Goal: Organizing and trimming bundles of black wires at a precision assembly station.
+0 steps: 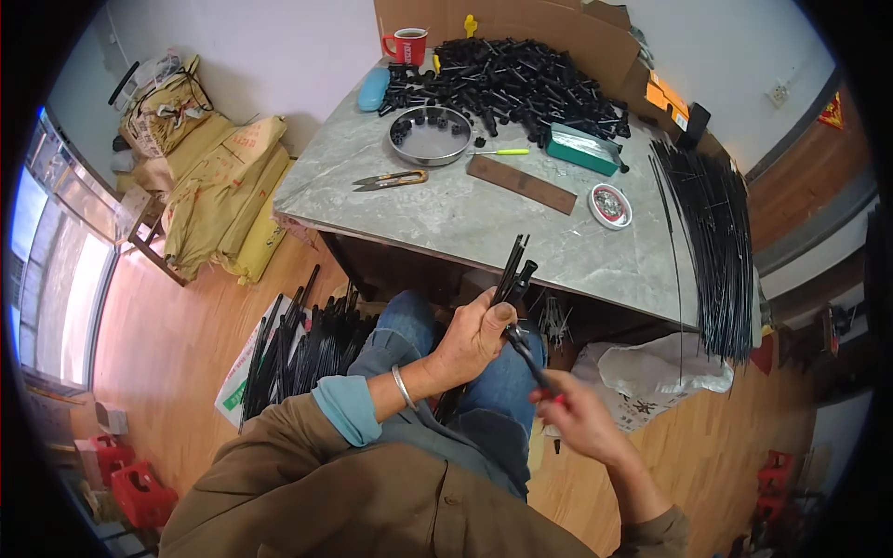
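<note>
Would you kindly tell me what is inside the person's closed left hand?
The left hand is wrapped around slim black rods, whose far ends show beyond it, beside a black tubular piece. What lies within the palm is covered by the fingers.

Daylight glares white through the window (90, 298) on my left; shadow darkens the space under my worktop (414, 219). My right hand (584, 420) is blurred, and straight edges bow toward the black fisheye rim.

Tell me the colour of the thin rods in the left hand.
The rods are black, seen in the head view.
</note>
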Tool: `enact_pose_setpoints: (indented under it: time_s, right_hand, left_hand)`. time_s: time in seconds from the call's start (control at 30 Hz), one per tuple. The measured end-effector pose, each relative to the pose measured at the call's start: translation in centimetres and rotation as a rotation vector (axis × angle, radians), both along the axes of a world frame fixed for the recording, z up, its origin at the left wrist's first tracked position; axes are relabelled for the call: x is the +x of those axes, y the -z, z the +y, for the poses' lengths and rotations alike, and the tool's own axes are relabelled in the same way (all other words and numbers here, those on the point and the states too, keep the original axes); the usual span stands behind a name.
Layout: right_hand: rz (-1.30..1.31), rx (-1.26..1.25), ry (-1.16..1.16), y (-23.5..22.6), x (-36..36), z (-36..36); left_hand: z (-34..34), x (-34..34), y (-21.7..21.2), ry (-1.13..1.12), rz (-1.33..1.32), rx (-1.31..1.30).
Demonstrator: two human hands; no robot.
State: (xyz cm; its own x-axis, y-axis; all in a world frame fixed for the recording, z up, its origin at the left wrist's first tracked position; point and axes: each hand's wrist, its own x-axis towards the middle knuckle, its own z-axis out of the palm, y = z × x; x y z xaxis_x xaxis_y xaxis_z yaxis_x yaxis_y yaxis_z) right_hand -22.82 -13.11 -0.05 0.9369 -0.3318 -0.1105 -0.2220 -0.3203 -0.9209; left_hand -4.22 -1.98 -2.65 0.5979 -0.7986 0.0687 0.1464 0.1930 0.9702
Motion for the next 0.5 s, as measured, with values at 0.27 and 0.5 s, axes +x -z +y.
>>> enact_pose_setpoints:
  time_s: [0.27,0.5]
  right_hand:
    - [0.262,0.972,-0.226,0.4,-1.7,0.1]
    - [0.098,0.765,0.019,0.1,-2.3,0.8]
  left_hand:
    - [-0.1,0.1,-0.2,0.037,-0.049,0.034]
    - [0.2,0.0,-0.3,0.048,0.034,0.033]
